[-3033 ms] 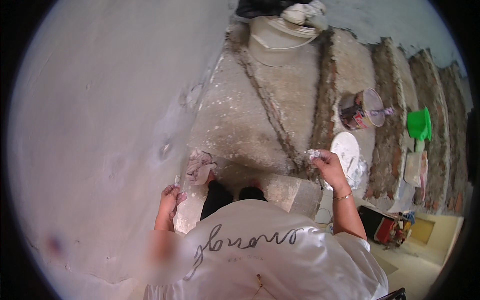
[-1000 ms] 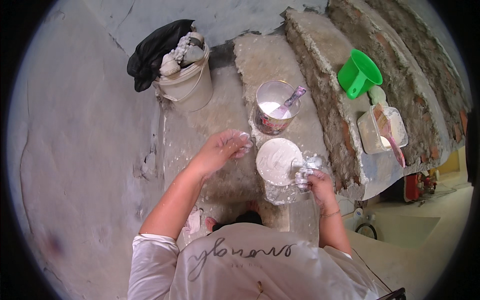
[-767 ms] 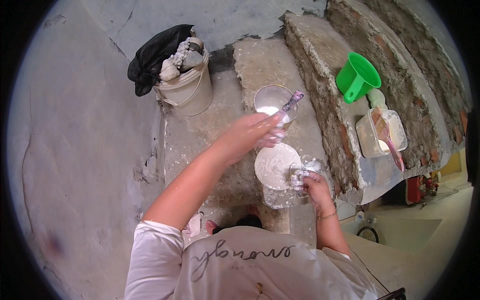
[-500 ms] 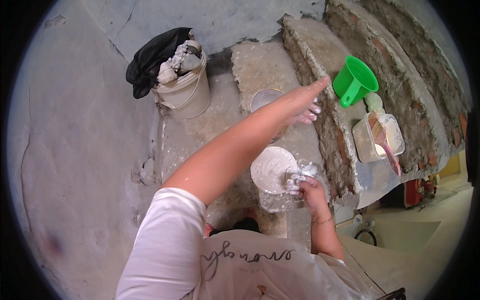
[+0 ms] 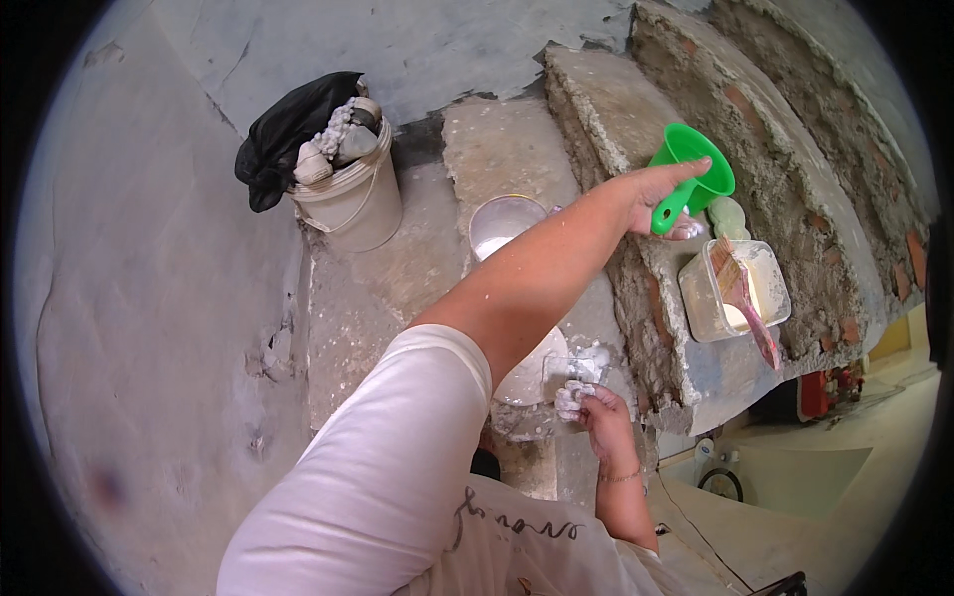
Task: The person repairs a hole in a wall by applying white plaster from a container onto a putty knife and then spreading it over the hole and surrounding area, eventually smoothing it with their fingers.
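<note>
**Left arm spanning the view toward a green handled cup; right hand holding low beside a disc of white paste**

The left arm [image 5: 547, 263], largest in view, is slanting from lower left to upper right, its elbow nearly straight and its white sleeve [image 5: 373, 447] bunching above the elbow. The right forearm [image 5: 624, 502] is rising more steeply from the lower edge.

Containers are standing on the rough steps [image 5: 606, 104]. The white bucket [image 5: 348, 219], at left, is bearing a black bag [image 5: 298, 134] and a heap of pale, rounded pieces [image 5: 338, 144]. The clear rectangular tub [image 5: 701, 308] is containing off-white material [image 5: 765, 283], with a brush [image 5: 740, 298] lying across it. The green cup [image 5: 686, 149] is sitting above the tub on the same step, its mouth facing up and rightward; its contents are not showing clearly. The round tin [image 5: 502, 217] is showing white material inside, the arm partly covering it. Below the arm, a white paste-covered disc [image 5: 532, 377] is emerging.

The left hand [image 5: 648, 196] is half opening around the cup's handle [image 5: 671, 211], thumb extending over the rim, fingers lying below; whether it is gripping firmly cannot be told. The right hand [image 5: 599, 412], its fingertips whitened, is pinching a thin flat piece [image 5: 568, 370] beside the disc.
</note>
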The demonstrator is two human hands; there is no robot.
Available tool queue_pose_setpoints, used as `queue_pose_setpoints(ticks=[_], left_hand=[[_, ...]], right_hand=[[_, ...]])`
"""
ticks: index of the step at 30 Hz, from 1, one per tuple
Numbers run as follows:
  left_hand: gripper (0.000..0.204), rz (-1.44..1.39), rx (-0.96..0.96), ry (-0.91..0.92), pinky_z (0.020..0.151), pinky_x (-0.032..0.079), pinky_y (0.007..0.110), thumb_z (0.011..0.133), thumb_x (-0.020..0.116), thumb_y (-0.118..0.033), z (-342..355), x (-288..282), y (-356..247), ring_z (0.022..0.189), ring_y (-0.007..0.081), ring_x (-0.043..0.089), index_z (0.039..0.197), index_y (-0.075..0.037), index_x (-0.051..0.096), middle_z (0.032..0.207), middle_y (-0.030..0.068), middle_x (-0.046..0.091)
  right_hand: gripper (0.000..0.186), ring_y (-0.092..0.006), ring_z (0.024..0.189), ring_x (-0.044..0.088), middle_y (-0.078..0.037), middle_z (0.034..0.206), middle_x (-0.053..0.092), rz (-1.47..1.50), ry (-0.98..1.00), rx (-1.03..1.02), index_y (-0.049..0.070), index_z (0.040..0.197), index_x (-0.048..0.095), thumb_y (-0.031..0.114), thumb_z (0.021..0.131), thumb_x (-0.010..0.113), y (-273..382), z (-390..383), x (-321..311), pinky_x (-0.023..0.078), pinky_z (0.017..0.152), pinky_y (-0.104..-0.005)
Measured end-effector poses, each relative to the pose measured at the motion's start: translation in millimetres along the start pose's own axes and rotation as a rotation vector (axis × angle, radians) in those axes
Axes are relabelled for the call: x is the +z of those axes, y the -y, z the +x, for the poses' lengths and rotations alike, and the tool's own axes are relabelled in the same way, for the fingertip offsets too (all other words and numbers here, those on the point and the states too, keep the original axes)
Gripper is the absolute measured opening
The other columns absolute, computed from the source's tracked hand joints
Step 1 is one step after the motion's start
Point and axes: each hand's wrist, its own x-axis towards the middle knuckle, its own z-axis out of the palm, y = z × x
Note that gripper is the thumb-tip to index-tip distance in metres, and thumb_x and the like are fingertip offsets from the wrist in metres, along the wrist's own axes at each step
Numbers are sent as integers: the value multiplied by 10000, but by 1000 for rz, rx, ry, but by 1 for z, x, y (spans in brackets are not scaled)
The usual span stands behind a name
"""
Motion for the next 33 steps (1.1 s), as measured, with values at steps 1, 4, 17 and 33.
queue_pose_setpoints(ticks=[1, 4, 17, 33], left_hand=[[563, -22, 0, 18, 399, 407, 227, 737, 618, -538, 3, 1, 0, 761, 224, 583, 1058, -95, 486, 913, 102, 494], [435, -96, 2, 28, 322, 289, 161, 758, 654, -426, 10, -2, 7, 589, 123, 519, 967, -89, 473, 844, 85, 475], [415, 82, -49, 6, 292, 202, 162, 788, 628, -415, -58, 0, 7, 386, 18, 269, 854, -27, 494, 630, -2, 413], [276, 219, -103, -300, 306, 228, 203, 860, 548, -317, -294, 19, 47, 354, 51, 326, 807, -49, 508, 497, 3, 430]], right_hand=[[203, -154, 754, 601, -97, 883, 626, 5, 9, -10, -63, 980, 578, 11, 817, 481, -1, 0, -2, 483, 680, -249], [201, -155, 757, 603, -96, 884, 626, 8, 34, -23, -59, 981, 579, 14, 821, 481, -4, 1, -8, 486, 682, -252], [203, -176, 785, 603, -103, 895, 621, -71, 77, -42, -57, 979, 572, 6, 823, 458, 1, 6, 3, 490, 710, -287], [247, -182, 743, 615, -126, 911, 610, -153, 58, -18, -76, 1035, 539, 29, 819, 484, 8, 35, 45, 520, 634, -269]])
